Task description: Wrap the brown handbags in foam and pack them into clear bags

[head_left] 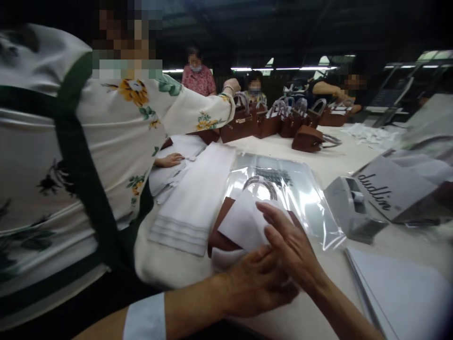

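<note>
Here, a brown bag [220, 240], smooth and partly covered by white paper [244, 222], lies by the surface's [166, 265] near edge, arched handles [260, 180] pointing toward the far edge, long axis seemingly crosswise. The right hand's [292, 243] fingers spread over the paper; whether the left hand's [264, 282] grip anything, I cannot tell.

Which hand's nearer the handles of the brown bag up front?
Right. The right hand is over white paper, just short of the handles; the left hand is farther back.
</note>
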### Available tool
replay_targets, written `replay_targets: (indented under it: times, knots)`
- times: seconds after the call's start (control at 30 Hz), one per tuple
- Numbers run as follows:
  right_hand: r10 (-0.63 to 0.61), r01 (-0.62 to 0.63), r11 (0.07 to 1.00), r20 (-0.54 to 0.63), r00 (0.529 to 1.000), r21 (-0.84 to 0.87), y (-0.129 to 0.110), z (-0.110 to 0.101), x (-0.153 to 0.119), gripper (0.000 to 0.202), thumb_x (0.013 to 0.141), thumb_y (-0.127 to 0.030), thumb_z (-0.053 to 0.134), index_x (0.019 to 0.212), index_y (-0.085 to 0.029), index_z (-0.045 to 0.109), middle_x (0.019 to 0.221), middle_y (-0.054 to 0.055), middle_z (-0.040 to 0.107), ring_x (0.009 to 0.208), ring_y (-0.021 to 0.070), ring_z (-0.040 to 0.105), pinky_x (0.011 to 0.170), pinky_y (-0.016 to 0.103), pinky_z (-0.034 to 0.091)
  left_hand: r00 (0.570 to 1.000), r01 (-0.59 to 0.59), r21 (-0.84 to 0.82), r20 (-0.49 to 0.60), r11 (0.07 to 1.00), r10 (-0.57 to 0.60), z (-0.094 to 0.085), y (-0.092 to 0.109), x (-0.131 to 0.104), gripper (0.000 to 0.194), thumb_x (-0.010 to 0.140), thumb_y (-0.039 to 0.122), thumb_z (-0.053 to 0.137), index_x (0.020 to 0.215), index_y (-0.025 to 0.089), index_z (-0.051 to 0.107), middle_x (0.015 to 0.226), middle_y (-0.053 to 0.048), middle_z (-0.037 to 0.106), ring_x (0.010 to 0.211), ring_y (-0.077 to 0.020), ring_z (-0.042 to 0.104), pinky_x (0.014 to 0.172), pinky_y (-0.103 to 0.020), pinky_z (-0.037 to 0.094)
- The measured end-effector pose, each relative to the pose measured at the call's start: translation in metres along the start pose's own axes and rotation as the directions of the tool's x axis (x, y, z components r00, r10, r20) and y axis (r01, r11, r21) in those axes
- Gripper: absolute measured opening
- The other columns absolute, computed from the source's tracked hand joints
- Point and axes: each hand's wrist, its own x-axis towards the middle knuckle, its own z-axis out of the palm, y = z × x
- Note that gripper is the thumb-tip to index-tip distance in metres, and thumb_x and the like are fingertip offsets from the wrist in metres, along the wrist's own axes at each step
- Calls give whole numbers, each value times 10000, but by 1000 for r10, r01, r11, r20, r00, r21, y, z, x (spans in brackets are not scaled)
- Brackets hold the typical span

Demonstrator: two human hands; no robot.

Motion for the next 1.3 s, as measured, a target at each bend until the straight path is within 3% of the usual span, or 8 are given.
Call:
replay_targets:
  times: [0.1,0.17,0.3,0.43,0.57,0.83,1.13,1.3]
  knots:
    - [-32,43,995,118,993,-93,11,20,19,505,866,-511,404,1274,-213,403,1333,62,394,1242,220,333,1064,432,265,948,102,-4,-303,995,-98,-7,7,-34,158,836,196,515,973,237,585,1068,14,577,1106,-160,470,1059,-399,281]
    - [-93,122,966,137,986,-228,18,28,17,699,788,-559,516,1347,-203,293,1397,82,295,1282,238,263,1066,439,256,821,345,-51,-468,937,-328,-15,10,-60,212,832,216,524,1041,189,546,1084,-40,548,1098,-182,476,1023,-417,328]
    - [-155,230,852,191,969,-471,20,37,10,842,764,-467,587,1409,-188,125,1466,106,71,1322,261,153,1049,436,283,587,717,-241,-296,654,-753,-29,1,-87,428,815,383,554,1141,121,462,1190,-157,465,1135,-238,450,909,-405,445]
    - [-167,169,855,49,985,-491,21,35,9,568,859,-328,389,1381,-154,247,1394,115,307,1257,258,325,1013,422,344,630,644,-374,-235,667,-740,-36,-16,-79,123,852,272,502,868,159,546,1213,-124,484,1169,-215,443,949,-383,422]
    - [51,-104,906,-138,989,-410,17,21,9,522,857,-386,311,1305,-133,402,1165,122,554,1091,302,499,928,445,411,717,583,-506,-48,636,-695,-43,-30,-75,311,778,380,606,966,145,529,1312,-164,417,1227,-238,400,984,-373,399]
    - [226,-219,960,20,974,-176,-6,17,47,541,859,-548,329,1251,-210,486,1291,48,466,1234,259,358,1078,452,208,854,427,-502,-50,752,-518,-48,-44,-78,194,854,301,510,816,124,581,1261,-149,480,1259,-235,353,1052,-387,311]
    - [-104,158,948,197,975,-278,12,57,20,432,895,-345,383,1279,-159,453,1322,60,407,1219,224,372,1015,397,345,733,556,-532,-49,639,-678,-38,-48,-51,179,873,263,440,791,139,540,825,-46,571,792,-150,507,764,-280,440]
    - [-496,570,699,282,821,-431,22,58,15,518,856,-158,422,1362,-196,316,1299,62,438,1134,222,469,885,315,491,714,548,-634,14,546,-700,-38,-51,-53,158,831,184,456,936,124,557,1045,-99,556,985,-184,504,903,-304,409]
